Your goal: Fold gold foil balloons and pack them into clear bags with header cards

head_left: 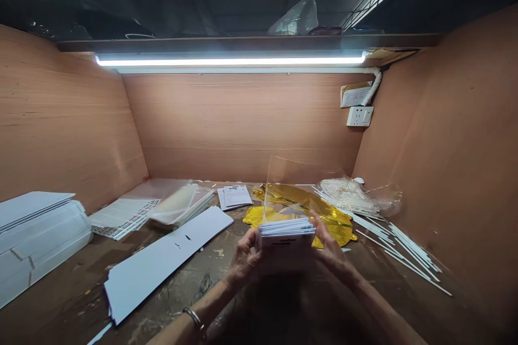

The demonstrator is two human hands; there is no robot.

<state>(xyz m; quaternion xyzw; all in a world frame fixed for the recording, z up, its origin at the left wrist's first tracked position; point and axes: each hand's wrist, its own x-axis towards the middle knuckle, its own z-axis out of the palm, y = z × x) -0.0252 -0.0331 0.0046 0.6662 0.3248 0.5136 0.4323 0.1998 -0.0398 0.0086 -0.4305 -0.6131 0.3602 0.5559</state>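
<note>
Between my two hands, close to the body, is a stack of white cards (286, 227), its upper edges facing up. The front card has a dark hang slot and lies in shadow. My left hand (246, 252) is closed on the stack's left side, thumb near the top corner. Along the right side, my right hand (327, 242) presses its raised, slightly blurred fingers against the stack. A clear plastic sheet (289, 186) stands up behind the cards; whether it is attached to them I cannot tell. Gold foil pieces (340, 223) lie on the table beyond.
White sticks (408, 250) lie loose at the right, beside a plastic bag (348, 194). Long white card strips (170, 259), clear plastic sleeves (182, 202), printed cards (235, 197) and a white stack (40, 242) sit leftward. Wooden walls (243, 124) enclose the table.
</note>
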